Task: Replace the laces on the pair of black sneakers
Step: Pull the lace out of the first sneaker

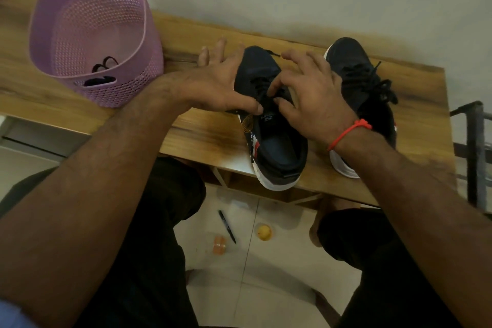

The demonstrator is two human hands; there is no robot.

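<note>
Both hands work on the black white-soled sneaker at the near edge of the wooden bench: left hand grips its side, fingers spread, while right hand pinches its black lace. Second laced black sneaker stands just beside, toward the right edge. Purple perforated plastic basket sits at the far left corner.

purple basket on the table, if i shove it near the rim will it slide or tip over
The purple basket looks like thin perforated plastic, so probably light and easy to slide on the smooth wooden table. It stands tall and holds only some dark laces, so a push near the rim may tip it. Its walls would likely flex a little.
</note>
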